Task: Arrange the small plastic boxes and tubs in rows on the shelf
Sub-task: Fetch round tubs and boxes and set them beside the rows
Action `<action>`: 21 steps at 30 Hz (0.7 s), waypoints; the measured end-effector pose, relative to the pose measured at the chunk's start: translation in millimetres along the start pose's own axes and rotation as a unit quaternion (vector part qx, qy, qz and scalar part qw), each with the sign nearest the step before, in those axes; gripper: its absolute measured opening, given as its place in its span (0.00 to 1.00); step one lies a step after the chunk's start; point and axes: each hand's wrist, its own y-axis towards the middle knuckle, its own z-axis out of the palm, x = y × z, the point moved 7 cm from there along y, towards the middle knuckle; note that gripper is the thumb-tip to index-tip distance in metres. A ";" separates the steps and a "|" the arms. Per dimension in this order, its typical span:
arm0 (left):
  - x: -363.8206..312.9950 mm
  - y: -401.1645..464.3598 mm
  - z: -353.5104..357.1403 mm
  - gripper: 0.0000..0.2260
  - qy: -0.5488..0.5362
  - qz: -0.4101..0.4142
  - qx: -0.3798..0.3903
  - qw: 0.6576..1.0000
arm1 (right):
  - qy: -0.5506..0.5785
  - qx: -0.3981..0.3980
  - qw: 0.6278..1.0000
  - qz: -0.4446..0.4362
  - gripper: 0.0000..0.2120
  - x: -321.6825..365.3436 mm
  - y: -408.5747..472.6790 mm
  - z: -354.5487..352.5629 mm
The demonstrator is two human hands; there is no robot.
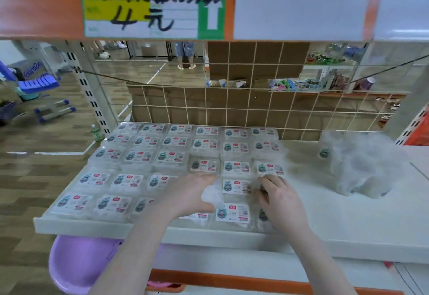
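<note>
Two bare hands reach over a pale flat shelf (348, 220) covered in neat rows of small clear plastic boxes (139, 155) with white printed labels. The left hand (192, 192), fingers curled, holds the edge of one box (235, 186). The right hand (278, 198) presses loosely bent fingers on a neighbouring box. A crumpled clear plastic bag (357, 164) lies to the right.
</note>
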 end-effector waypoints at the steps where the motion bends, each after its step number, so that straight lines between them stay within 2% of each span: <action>1: -0.4 0.6 1.8 0.35 -0.006 -0.004 -0.006 1.000 | 0.003 -0.005 1.000 -0.002 0.10 0.4 0.4 -1.1; 5: 0.9 -1.7 3.5 0.37 -0.025 -0.006 -0.020 0.999 | 0.009 -0.014 1.000 -0.011 0.10 -1.9 0.2 -1.0; 10: 0.1 -5.7 -0.7 0.34 -0.040 -0.004 -0.012 0.999 | 0.011 -0.011 1.000 -0.011 0.09 -5.1 -1.1 1.2; 13: 2.6 -7.1 -6.6 0.28 -0.070 -0.011 0.009 0.997 | 0.017 -0.007 1.000 -0.011 0.09 -5.5 -1.3 2.8; 17: 3.1 -4.7 -21.1 0.11 -0.138 -0.016 0.017 0.990 | 0.016 0.005 1.000 -0.005 0.08 -4.5 -1.7 2.7; 21: 1.3 3.3 -36.2 0.14 -0.166 0.000 -0.011 0.986 | 0.021 0.024 0.999 0.004 0.05 -6.4 -1.8 4.2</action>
